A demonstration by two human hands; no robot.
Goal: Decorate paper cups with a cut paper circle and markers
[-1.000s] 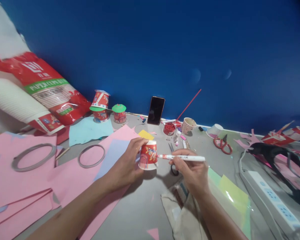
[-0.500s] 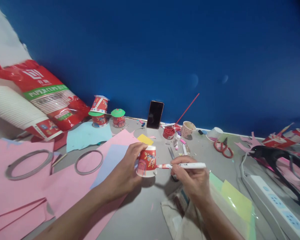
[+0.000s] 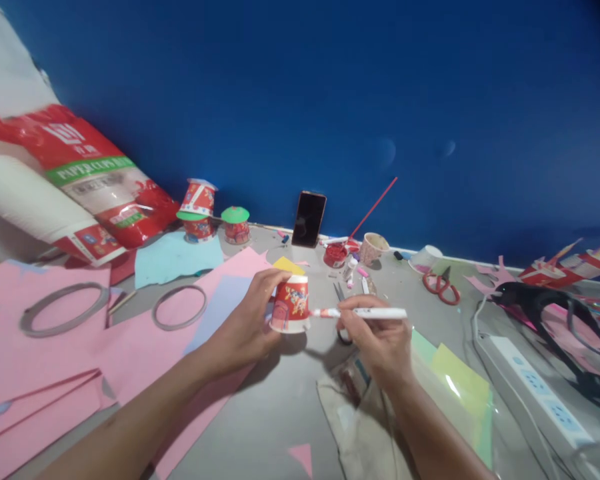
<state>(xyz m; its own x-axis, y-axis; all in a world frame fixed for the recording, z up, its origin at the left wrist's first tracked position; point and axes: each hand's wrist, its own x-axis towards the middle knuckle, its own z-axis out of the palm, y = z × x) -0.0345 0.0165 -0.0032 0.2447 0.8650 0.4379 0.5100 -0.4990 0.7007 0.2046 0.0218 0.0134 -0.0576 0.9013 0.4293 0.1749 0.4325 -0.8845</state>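
Observation:
My left hand [image 3: 247, 327] grips a small red patterned paper cup [image 3: 291, 304], held upside down just above the grey table [image 3: 275, 413]. My right hand [image 3: 377, 337] pinches a white marker pen [image 3: 367, 313], lying level with its red tip touching the cup's right side. Both hands are closed around what they hold. Small scissors [image 3: 341, 300] lie partly hidden behind my right hand.
Pink paper sheets [image 3: 55, 360] and two tape rings [image 3: 179, 308] cover the left. A red bag of paper cups [image 3: 75, 180] leans at far left. A phone [image 3: 309, 219] stands against the blue wall. Red scissors [image 3: 440, 285], a power strip [image 3: 535, 400] and cloth [image 3: 365, 427] lie to the right.
The view shifted slightly. Both hands, the cup and the marker hold nearly the same pose, the marker tip staying on the cup's right side.

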